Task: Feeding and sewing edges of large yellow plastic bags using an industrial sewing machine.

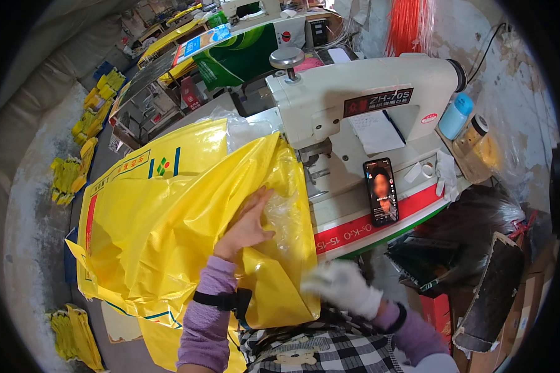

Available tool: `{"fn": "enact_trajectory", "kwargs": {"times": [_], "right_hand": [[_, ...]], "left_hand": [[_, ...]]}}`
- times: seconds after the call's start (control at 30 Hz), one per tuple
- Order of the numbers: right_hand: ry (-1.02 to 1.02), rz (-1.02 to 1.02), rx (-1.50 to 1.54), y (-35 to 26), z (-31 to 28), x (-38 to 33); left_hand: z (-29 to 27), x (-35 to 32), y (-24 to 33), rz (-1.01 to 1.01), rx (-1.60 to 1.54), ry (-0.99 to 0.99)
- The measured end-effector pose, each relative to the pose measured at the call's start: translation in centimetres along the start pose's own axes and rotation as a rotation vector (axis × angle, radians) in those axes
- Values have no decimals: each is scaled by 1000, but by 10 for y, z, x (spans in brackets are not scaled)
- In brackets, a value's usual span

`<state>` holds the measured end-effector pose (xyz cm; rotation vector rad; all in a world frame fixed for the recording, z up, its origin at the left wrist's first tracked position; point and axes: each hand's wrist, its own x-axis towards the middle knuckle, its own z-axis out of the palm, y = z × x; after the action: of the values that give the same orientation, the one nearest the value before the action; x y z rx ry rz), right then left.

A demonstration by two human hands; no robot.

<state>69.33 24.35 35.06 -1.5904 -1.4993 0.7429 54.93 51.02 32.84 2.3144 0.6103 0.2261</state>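
Checked cloth (317, 348) lies nearest, below both hands, which are apart. One bare left hand (249, 224) rests, thumb and fingers spread, on yellow bag plastic (162, 230); folds hide how many bags. Clear plastic (286, 227) shows just right of its fingers. One gloved right hand (345, 289) is blurred near the yellow edge, grip and contact unclear. Beyond it sit one phone (381, 189), one sewing machine (317, 93) and two containers, a blue bottle (456, 116) and a jar (473, 133), contents unclear.
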Motion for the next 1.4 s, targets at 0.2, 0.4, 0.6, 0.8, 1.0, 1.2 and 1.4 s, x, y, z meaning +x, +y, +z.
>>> {"fn": "enact_trajectory", "kwargs": {"times": [0.2,0.4,0.6,0.8,1.0,1.2,1.4], "right_hand": [[390,-129,-696,34,8,120],[333,-79,372,7,15,85],[455,-63,-244,6,4,87],[71,-426,-353,20,-4,113],[56,-273,-605,39,-11,121],[358,-124,-392,21,-3,112],[119,-336,-314,49,6,-25]], "left_hand": [[33,7,1,-63,182,106],[-1,-30,-2,69,224,372],[-3,-31,-4,107,191,429],[5,-25,6,208,171,363],[10,-3,44,162,77,354],[40,33,13,-108,-654,123],[62,50,16,-136,-514,294]]}}
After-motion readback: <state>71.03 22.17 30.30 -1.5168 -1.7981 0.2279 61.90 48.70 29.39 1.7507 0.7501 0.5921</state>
